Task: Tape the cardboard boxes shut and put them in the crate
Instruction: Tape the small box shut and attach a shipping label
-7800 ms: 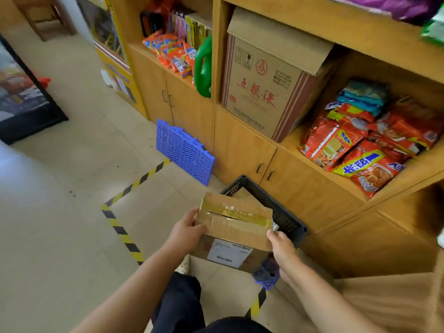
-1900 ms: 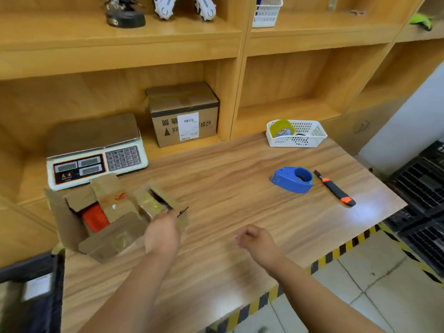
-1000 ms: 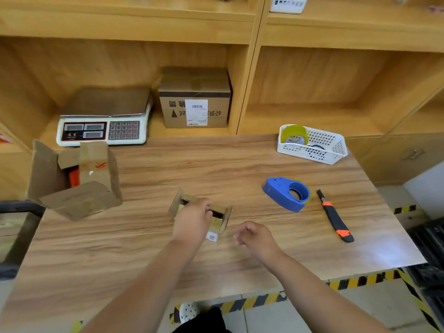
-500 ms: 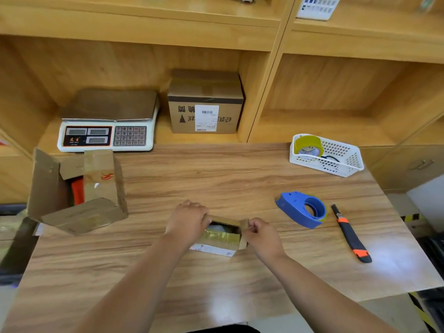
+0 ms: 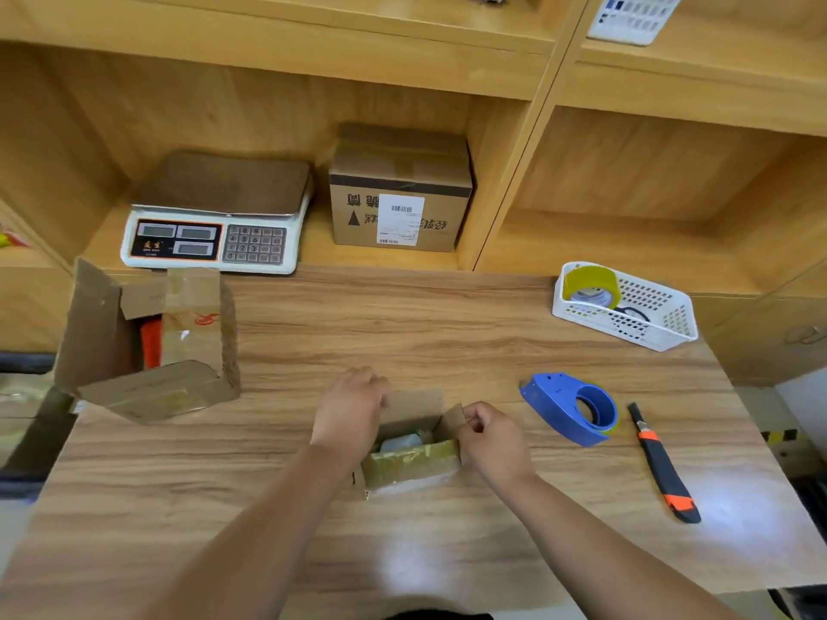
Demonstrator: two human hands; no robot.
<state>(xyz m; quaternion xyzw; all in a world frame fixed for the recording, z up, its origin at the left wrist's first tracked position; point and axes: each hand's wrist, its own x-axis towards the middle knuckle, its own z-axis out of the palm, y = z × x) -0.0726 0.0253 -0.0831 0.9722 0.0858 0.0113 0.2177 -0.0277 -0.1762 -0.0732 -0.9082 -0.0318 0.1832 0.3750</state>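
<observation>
A small open cardboard box point(image 5: 411, 460) stands on the wooden table point(image 5: 447, 333) right in front of me, its flaps up and something white inside. My left hand point(image 5: 351, 407) holds the box's left flap. My right hand point(image 5: 490, 434) pinches the right flap. A blue tape dispenser point(image 5: 570, 407) lies to the right of the box. A larger open cardboard box point(image 5: 147, 346) with a red item inside sits at the table's left end. The black crate point(image 5: 27, 445) shows only partly at the left edge.
An orange and black utility knife point(image 5: 662, 465) lies right of the dispenser. A white basket point(image 5: 662, 319) with a yellow tape roll point(image 5: 590, 286) stands at the back right. On the shelf behind are a scale point(image 5: 215, 217) and a sealed cardboard box point(image 5: 400, 194).
I carried one taped box to the crate, then pulled the small box from the left to the table's middle. Both hands now hold its side flaps; the right hand has just taken its flap.
</observation>
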